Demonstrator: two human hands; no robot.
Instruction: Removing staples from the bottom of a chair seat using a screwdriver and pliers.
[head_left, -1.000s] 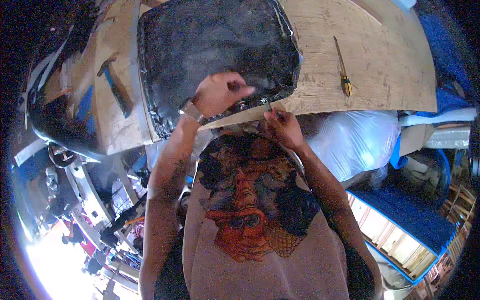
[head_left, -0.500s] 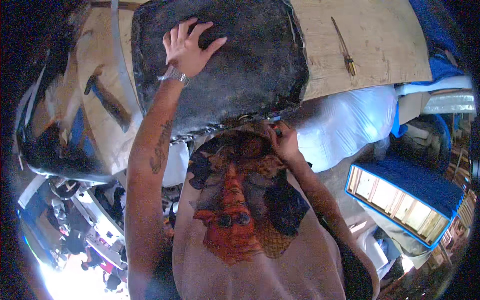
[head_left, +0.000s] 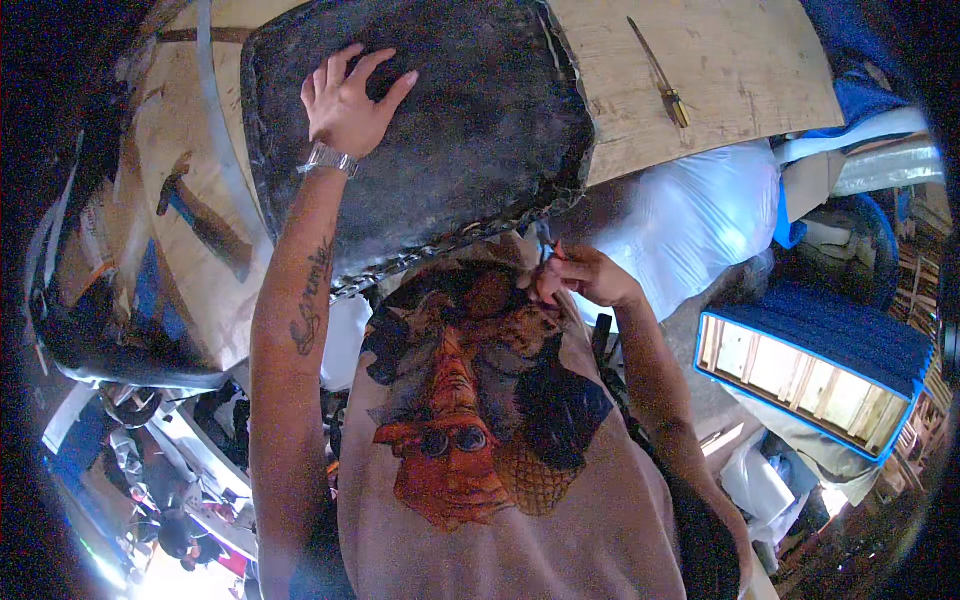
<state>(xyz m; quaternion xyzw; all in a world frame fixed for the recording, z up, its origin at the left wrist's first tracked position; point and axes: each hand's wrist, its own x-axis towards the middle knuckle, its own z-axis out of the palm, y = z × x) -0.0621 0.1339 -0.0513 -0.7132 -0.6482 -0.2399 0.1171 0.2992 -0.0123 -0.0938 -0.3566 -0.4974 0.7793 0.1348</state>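
Note:
My left hand [head_left: 350,105], with a metal watch on its wrist, lies with fingers spread on a black, worn-looking pad [head_left: 430,130]. The pad has a ragged, gathered edge and rests on the wooden board. My right hand [head_left: 585,275] is at the pad's near right corner, close to my shirt, its fingers closed in a pinch. A small tool [head_left: 543,235] with a bluish metal tip sticks up from those fingers; its grip is mostly hidden, so I cannot tell its exact kind.
A screwdriver [head_left: 662,80] lies on the board [head_left: 740,60] at right, a hammer [head_left: 205,225] on the left side. Plastic-wrapped material [head_left: 690,235] sits beyond my right hand. Farther right stands a blue-covered piece with an open wooden frame [head_left: 800,375]. Several people are at the lower left.
My right hand has drawn slightly back and right from the pad's edge, turning so the tool's tip shows more upright. My left hand stays on the pad. The whole view has shifted a little.

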